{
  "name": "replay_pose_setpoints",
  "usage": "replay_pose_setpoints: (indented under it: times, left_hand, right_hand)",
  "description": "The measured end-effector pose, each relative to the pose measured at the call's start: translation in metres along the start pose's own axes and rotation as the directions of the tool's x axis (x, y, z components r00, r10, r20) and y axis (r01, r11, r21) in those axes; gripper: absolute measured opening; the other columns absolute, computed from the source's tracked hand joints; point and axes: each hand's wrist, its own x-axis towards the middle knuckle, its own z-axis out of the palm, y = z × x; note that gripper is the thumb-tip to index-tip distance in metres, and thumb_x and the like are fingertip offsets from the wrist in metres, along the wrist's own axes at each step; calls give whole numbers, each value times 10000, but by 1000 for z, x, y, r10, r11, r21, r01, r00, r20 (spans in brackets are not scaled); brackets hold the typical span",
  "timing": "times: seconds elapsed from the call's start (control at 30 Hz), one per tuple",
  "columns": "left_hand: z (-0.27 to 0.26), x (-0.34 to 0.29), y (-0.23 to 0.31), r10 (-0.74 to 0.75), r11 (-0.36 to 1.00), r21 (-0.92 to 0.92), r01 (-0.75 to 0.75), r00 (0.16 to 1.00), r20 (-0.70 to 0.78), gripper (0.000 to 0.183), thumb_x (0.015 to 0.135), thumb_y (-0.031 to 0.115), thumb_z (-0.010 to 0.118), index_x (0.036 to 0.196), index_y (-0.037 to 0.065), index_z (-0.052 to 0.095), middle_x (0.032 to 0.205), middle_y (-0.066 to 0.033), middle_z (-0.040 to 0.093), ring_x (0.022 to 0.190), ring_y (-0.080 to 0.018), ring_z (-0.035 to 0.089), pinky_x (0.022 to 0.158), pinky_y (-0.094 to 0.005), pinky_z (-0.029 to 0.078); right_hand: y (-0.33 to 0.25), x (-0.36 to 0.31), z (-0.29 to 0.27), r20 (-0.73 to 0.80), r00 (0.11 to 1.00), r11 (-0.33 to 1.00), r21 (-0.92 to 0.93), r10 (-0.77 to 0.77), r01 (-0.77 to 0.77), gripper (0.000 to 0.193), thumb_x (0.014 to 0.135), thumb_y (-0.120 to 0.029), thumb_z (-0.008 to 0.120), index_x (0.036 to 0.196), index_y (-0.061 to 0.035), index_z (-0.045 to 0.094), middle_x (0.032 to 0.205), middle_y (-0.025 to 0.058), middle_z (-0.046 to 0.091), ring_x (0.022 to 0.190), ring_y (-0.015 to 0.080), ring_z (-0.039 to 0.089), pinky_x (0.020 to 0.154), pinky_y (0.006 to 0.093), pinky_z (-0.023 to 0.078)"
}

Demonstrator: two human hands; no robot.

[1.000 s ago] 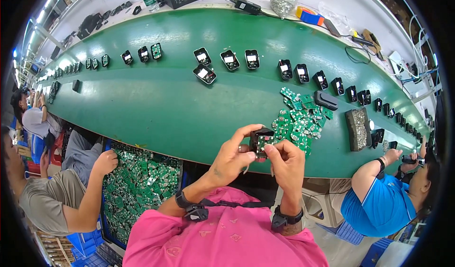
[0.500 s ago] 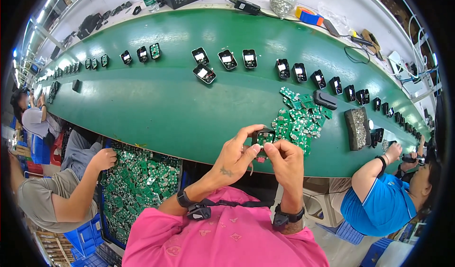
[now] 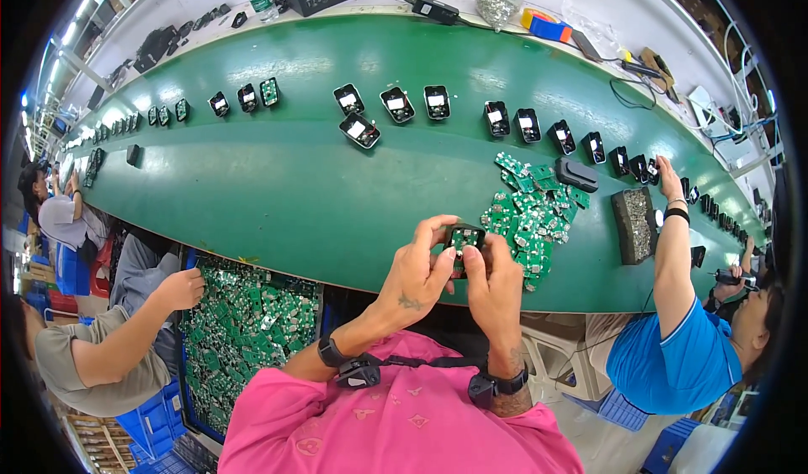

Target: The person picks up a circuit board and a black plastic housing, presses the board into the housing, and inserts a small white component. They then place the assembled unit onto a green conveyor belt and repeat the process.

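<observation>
While the small black case (image 3: 464,240) with a green circuit board in it sat pinched between both hands (image 3: 459,279) above the near edge of the green table (image 3: 252,196), thumbs closed on it, even pressure seemed wise, beside the pile of boards (image 3: 530,213).

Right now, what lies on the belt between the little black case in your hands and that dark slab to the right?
In the head view, a heap of green circuit boards lies between the black case and the dark slab.
</observation>
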Motion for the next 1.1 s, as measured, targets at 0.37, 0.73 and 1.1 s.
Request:
replay_pose_setpoints:
  times: [0.37,0.73,1.1]
  left_hand:
    - [-25,2,-4,-74,992,96,77,997,-38,357,995,62,465,1348,12,479,875,-111,643,671,-138,658,578,-301,522]
    - [-224,121,-38,176,952,303,-35,874,-452,340,1014,129,410,1326,12,478,876,-139,638,542,-186,663,475,-309,545]
    - [-278,235,-94,315,733,657,176,768,-557,438,978,166,510,1342,-78,503,792,-272,657,785,-429,673,711,-497,524]
  right_hand:
    - [-2,12,38,126,992,986,168,1,-22,396,1012,-147,525,1395,-49,549,773,105,648,610,159,603,583,333,488]
    - [7,50,95,244,958,987,-24,-149,159,528,933,-173,674,1372,61,499,676,85,622,586,157,569,596,310,474]
    - [9,160,177,222,975,934,-342,-23,100,447,815,-287,772,1127,-9,613,800,151,703,798,372,692,712,478,534]
